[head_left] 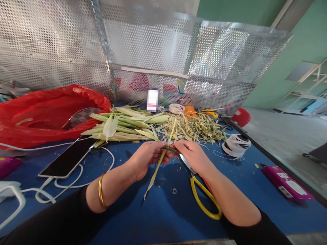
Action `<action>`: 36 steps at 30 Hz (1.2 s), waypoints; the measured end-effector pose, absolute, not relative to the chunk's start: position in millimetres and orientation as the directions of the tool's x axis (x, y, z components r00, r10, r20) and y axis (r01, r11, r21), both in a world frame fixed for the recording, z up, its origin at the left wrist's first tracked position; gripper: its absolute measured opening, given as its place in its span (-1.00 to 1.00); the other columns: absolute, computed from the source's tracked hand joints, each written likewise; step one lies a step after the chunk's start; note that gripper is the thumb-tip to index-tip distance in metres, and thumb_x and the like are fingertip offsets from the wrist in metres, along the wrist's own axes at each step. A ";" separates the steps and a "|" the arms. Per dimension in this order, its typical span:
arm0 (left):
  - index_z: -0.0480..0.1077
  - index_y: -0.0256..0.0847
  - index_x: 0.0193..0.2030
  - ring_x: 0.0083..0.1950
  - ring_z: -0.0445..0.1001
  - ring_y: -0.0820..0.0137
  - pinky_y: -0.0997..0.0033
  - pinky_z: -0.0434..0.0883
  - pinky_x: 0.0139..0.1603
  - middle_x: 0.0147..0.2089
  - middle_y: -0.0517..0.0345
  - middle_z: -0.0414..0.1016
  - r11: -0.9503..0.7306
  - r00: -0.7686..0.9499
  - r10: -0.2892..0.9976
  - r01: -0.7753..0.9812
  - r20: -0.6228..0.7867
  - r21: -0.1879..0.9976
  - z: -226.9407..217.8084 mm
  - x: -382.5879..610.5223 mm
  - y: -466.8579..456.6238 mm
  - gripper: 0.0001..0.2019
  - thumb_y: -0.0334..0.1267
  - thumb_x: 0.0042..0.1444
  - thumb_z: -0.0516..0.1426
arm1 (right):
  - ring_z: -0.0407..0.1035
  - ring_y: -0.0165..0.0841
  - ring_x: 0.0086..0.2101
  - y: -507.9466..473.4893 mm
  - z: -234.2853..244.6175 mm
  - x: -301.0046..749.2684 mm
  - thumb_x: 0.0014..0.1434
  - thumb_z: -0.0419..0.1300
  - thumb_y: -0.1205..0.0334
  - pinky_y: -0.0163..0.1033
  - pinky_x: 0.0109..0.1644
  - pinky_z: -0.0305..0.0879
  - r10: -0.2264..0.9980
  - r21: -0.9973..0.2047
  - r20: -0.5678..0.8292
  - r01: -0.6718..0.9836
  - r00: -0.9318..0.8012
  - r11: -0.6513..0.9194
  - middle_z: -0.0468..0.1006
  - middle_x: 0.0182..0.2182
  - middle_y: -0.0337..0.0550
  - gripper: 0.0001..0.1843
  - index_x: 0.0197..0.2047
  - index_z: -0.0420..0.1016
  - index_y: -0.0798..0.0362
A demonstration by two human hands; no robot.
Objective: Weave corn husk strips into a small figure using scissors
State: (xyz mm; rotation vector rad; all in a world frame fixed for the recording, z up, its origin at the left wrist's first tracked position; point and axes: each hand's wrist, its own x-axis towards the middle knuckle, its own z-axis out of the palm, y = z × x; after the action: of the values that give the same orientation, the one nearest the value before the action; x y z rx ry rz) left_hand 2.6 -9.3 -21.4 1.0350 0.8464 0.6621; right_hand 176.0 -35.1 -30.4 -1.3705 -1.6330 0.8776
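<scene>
Both hands meet over the blue table, holding crossed strips of what look like corn husk (158,166). My left hand (149,154) pinches the strips near where they cross. From the other side, my right hand (192,154) has thumb and fingers closed on a strip end. One long strip hangs down toward me, while others point up and to the left. Scissors (206,200) with yellow handles lie partly beneath my right hand and forearm. Beyond my hands are a bundle of long pale green husks (130,124) and a heap of short cuttings (196,127).
A red plastic bag (38,112) and a tablet-like device (68,156) with white cables lie at left. To the right are a spool of white thread (236,145) and a purple packet (287,183). A tape roll (176,109) sits before the perforated metal screen (153,41).
</scene>
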 end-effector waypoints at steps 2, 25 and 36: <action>0.46 -0.31 -0.38 -0.42 0.44 0.45 0.42 0.37 -0.28 -0.42 0.09 0.52 0.324 0.483 0.840 -0.085 -0.246 0.942 -20.9 3.3 -9.4 -0.82 -0.21 0.00 0.18 | 0.38 -0.37 -0.48 -37.1 -29.0 175.4 0.22 0.04 0.01 -0.30 -0.36 0.25 0.982 -0.863 0.124 0.473 -0.141 0.177 0.47 -0.54 -0.24 -0.65 -0.44 0.46 0.06; 0.39 -0.30 -0.46 -0.48 0.45 0.46 0.43 0.41 -0.37 -0.48 0.11 0.51 0.353 0.351 0.887 -0.096 -0.300 0.931 -26.8 4.5 -5.8 -0.83 -0.24 -0.07 0.25 | 0.35 -0.38 -0.44 -41.1 -35.9 169.0 0.19 0.11 0.27 -0.31 -0.37 0.17 0.886 -0.543 0.424 0.731 -0.187 0.414 0.51 -0.44 -0.20 -0.83 -0.37 0.51 0.01; 0.41 -0.31 -0.43 -0.51 0.44 0.50 0.52 0.42 -0.40 -0.49 0.15 0.49 0.474 0.485 0.809 -0.206 -0.332 0.856 -27.6 3.1 -4.4 -0.94 -0.37 0.01 0.19 | 0.33 -0.39 -0.41 -43.3 -35.2 165.7 0.15 0.13 0.37 -0.30 -0.33 0.17 0.854 -0.470 0.498 0.781 -0.150 0.411 0.44 -0.43 -0.21 -0.86 -0.40 0.48 0.03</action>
State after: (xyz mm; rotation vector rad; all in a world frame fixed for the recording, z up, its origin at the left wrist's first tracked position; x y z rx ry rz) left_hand 3.1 -4.4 -27.6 0.8508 0.8364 0.7180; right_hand 165.7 -43.3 -35.2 -1.3893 -1.9454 0.1291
